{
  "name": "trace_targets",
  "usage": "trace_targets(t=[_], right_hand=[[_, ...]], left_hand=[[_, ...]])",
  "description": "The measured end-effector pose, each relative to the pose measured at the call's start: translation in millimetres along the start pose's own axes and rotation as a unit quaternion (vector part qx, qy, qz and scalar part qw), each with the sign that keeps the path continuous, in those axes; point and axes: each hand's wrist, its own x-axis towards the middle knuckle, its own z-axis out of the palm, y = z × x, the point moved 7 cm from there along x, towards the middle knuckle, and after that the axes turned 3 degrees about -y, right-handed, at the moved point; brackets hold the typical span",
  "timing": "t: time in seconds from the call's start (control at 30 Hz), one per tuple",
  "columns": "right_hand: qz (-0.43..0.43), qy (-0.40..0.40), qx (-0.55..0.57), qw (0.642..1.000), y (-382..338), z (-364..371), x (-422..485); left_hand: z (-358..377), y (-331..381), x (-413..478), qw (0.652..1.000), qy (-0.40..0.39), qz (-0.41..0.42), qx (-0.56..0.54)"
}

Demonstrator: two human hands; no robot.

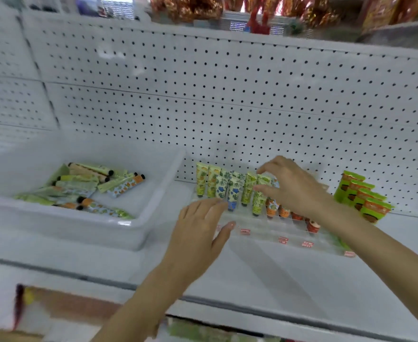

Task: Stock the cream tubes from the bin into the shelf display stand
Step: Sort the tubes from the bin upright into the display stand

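Observation:
A white bin point(158, 169) on the shelf at the left holds several loose cream tubes point(126, 185) lying flat. To its right stands a clear display stand point(272, 233) with upright tubes point(232, 191) in green, blue and orange prints. My left hand point(200, 228) lies flat with straight fingers on the stand's front left corner and holds nothing. My right hand point(291, 186) reaches over the back rows, its fingertips pinching the top of a green tube point(261, 191) that stands in the stand.
Green and orange boxes point(363, 196) stand in a row to the right of the stand. A white pegboard wall point(227, 107) backs the shelf. The shelf's front edge point(252, 309) runs below my arms. Packaged goods sit on the shelf above.

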Motion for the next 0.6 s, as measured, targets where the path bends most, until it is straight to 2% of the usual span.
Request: trace_targets(t=[0.13,0.33,0.5,0.6], right_hand=[[-0.066,0.015,0.087,0.994,-70,8,13],[-0.141,-0.004,0.125,0.982,-159,27,31],[-0.130,-0.043,0.139,0.981,-192,47,64],[-0.099,-0.104,0.139,0.980,-205,73,91]], left_hand=[[-72,-12,-22,0.999,0.047,-0.016,0.009],[-154,-92,-49,0.990,0.053,-0.094,0.095],[-190,-172,-46,0.982,0.046,-0.120,0.137],[-194,-219,-30,0.983,0.024,-0.117,0.137]])
